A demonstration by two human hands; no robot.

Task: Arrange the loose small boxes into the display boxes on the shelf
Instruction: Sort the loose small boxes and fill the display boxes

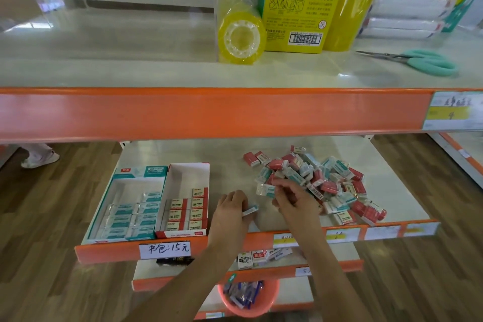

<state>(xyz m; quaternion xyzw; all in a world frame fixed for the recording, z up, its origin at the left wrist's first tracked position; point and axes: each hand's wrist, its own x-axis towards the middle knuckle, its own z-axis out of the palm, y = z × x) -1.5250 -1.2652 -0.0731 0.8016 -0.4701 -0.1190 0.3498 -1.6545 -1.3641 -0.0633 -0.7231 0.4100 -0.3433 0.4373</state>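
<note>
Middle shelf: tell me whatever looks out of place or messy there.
The loose small boxes, red and teal mixed, lie in a jumbled pile right of the two display boxes, tilted every way. The teal display box and the red display box are both only part filled, their back rows bare.

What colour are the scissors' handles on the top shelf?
Mint green; the scissors show clearly in the head view.

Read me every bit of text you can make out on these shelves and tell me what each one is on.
"书包:15元": handwritten white tag on the orange shelf edge.
"2B": red small boxes in the red display box.
"20": white carton on the shelf below.
"5": tag on the lower edge, partly hidden.
Too blurred or small: yellow box print and barcode, teal display box header, loose pile, right-hand price tags.
</note>
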